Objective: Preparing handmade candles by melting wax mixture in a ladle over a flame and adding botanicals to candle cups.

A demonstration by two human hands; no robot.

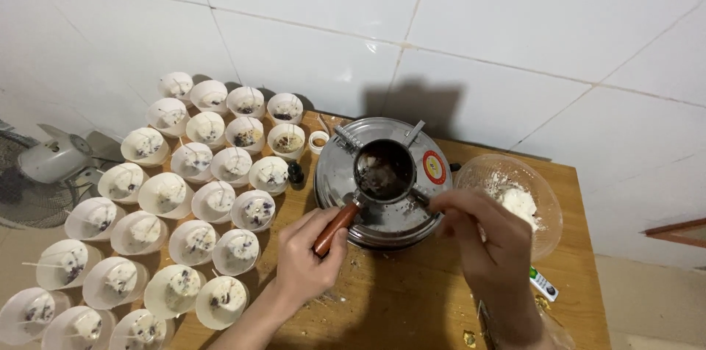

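A small metal pot [383, 170] with dark contents rests on a round steel cooker [382, 214]. My left hand [305, 254] grips the pot's orange-brown handle [334, 229] from below. My right hand [482, 229] hovers at the cooker's right edge with fingers pinched near the pot's rim; whether it holds anything I cannot tell. A clear plastic bowl [540, 195] with white flakes sits just right of the cooker.
Several white cups [169, 195] with wicks and white filling cover the table's left side. A small dark bottle [295, 172] and a small white cap [318, 141] stand by the cooker. A fan [44, 166] is at far left. Wooden table [412, 298], tiled wall behind.
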